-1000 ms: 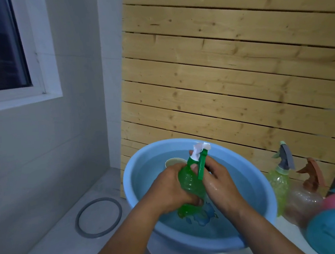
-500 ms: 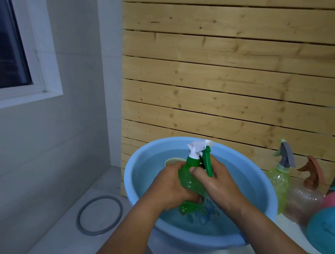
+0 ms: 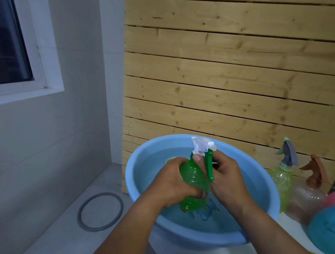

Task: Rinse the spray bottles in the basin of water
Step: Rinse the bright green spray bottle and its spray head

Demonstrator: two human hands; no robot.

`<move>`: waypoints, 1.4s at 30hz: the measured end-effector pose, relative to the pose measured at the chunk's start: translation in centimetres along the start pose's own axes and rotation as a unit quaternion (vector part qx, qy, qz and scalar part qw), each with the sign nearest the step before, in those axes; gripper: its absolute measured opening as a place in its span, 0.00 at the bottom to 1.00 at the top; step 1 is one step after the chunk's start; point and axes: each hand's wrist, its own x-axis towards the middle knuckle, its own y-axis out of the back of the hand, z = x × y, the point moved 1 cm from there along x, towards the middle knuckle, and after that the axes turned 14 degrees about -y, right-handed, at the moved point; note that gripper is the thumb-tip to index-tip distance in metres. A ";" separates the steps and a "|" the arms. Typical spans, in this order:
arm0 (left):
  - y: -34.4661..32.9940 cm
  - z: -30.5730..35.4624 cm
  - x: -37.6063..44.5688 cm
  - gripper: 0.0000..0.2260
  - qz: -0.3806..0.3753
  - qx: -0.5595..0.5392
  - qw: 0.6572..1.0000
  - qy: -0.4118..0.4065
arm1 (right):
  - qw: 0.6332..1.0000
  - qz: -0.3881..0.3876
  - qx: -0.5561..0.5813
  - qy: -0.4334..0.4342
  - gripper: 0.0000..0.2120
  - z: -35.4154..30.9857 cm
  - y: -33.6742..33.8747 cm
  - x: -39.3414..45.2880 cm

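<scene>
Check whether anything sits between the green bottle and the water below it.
Nothing visible does. The green spray bottle, gripped by the left hand and right hand, hangs directly over open water in the blue basin; a small cup floats behind it.

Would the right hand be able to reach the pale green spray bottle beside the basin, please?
Probably yes: the pale green spray bottle stands just outside the basin rim with nothing between, but the right hand must first release the green spray bottle.

Dim room: grey tiled wall (image 3: 31, 144), white-framed window (image 3: 38, 47), slatted wooden panel (image 3: 228, 69) leaning behind.
</scene>
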 end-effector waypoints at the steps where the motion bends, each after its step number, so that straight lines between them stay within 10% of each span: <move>1: 0.0 0.1 0.0 0.32 0.002 -0.004 1.000 -0.001 | 1.000 -0.005 0.006 -0.006 0.04 0.0 0.0 0.1; 16: -0.2 0.4 -0.1 0.25 -0.028 -0.016 0.999 -0.026 | 0.993 0.097 -0.068 -0.028 0.22 0.6 -0.2 1.1; 32: 0.1 0.8 -0.3 0.19 -0.016 -0.043 0.998 -0.042 | 0.998 0.016 -0.057 -0.001 0.07 0.3 0.3 0.4; 42: 0.1 0.7 -0.2 0.25 -0.006 -0.034 0.999 -0.032 | 0.998 -0.013 0.013 -0.060 0.18 0.4 0.4 0.6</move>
